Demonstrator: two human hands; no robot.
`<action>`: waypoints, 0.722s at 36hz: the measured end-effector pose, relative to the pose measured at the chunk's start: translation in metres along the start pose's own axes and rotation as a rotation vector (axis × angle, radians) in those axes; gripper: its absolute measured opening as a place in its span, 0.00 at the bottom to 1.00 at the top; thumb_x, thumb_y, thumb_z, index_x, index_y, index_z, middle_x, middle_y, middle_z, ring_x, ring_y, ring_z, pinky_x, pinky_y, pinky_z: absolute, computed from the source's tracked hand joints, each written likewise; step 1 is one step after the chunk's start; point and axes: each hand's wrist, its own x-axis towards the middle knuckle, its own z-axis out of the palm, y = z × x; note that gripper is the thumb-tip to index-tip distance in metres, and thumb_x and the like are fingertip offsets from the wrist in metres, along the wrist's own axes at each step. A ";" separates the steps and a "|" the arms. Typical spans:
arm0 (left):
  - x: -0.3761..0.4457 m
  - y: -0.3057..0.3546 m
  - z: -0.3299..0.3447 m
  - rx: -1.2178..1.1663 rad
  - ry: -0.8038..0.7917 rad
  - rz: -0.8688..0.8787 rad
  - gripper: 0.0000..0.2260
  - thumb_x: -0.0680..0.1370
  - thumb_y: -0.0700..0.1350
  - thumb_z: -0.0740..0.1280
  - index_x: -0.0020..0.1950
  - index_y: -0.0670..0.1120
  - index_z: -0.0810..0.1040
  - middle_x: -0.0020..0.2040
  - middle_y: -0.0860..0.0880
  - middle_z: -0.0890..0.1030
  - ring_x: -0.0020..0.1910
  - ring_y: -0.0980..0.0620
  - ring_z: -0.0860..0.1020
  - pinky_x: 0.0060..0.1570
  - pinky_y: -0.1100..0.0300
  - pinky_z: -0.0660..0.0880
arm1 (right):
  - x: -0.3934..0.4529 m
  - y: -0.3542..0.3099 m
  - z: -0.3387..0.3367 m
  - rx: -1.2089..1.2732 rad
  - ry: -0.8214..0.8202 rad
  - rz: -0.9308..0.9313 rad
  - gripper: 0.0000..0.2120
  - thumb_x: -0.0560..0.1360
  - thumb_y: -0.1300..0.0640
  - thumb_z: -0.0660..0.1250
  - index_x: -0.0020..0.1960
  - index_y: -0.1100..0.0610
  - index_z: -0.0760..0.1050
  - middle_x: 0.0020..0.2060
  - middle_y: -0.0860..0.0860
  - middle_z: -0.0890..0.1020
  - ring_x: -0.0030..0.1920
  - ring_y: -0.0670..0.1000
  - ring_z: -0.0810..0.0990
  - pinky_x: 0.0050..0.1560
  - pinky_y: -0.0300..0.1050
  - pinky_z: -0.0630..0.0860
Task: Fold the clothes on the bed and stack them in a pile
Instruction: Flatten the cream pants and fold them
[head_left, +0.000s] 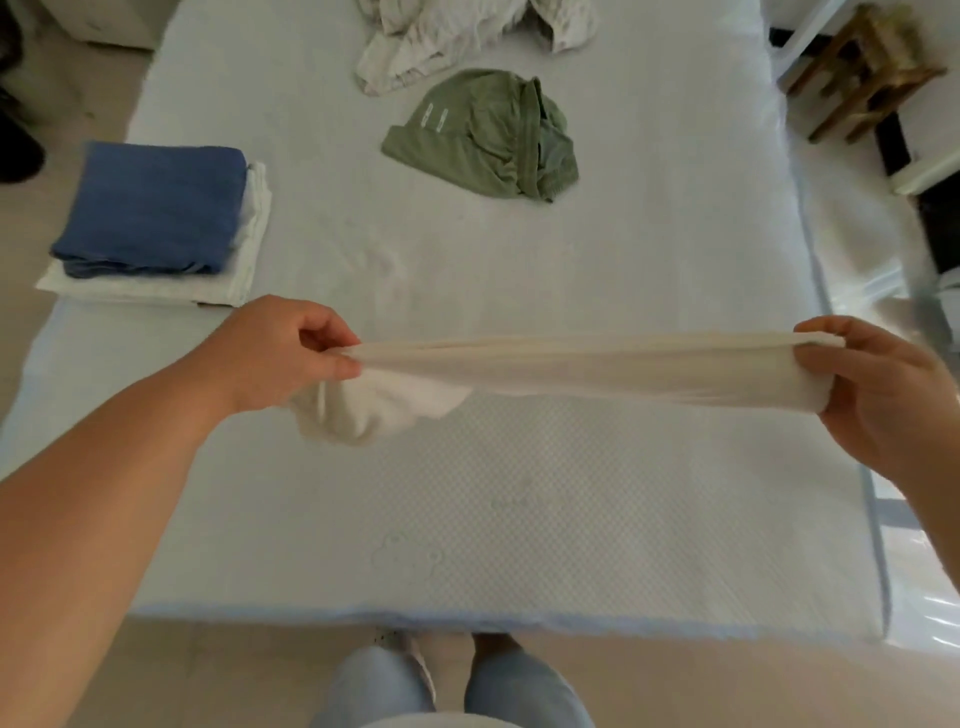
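The left hand (291, 353) pinched one end of a cream garment (571, 371) and the right hand (878, 389) gripped the other, fingers curled round the cloth; the garment was stretched taut between them above the near part of the bed (519, 519), with a loose bunch hanging below the left hand. The risk, as I judged it, was that this dangling end would fold in crooked or slip from the pinch; an uneven fold would then sit badly on the pile. The cloth looked thin, soft and pale, gathered into a narrow band. At the left edge a folded blue garment (156, 208) lay on folded white cloth (228, 283); a crumpled green garment (483, 137) and a rumpled whitish one (457, 36) waited farther up the bed.
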 end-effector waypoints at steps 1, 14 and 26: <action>-0.010 -0.002 0.000 -0.028 -0.026 0.005 0.08 0.68 0.43 0.75 0.35 0.57 0.81 0.33 0.61 0.81 0.33 0.65 0.76 0.37 0.66 0.67 | -0.010 0.001 -0.003 -0.004 -0.013 0.013 0.17 0.73 0.68 0.60 0.36 0.51 0.81 0.31 0.46 0.79 0.33 0.44 0.78 0.32 0.34 0.74; -0.029 -0.057 0.062 -0.271 -0.089 -0.229 0.06 0.72 0.38 0.65 0.35 0.45 0.76 0.35 0.48 0.75 0.40 0.49 0.71 0.37 0.58 0.64 | -0.055 0.083 0.025 -0.139 0.041 0.202 0.16 0.71 0.71 0.62 0.35 0.53 0.80 0.28 0.43 0.79 0.29 0.41 0.77 0.30 0.31 0.74; 0.106 -0.141 0.217 0.162 0.247 -0.341 0.09 0.74 0.44 0.60 0.51 0.50 0.78 0.54 0.45 0.79 0.54 0.43 0.75 0.53 0.54 0.71 | 0.108 0.259 0.027 -0.484 0.293 0.280 0.10 0.71 0.61 0.67 0.37 0.46 0.76 0.37 0.45 0.76 0.37 0.46 0.73 0.34 0.41 0.68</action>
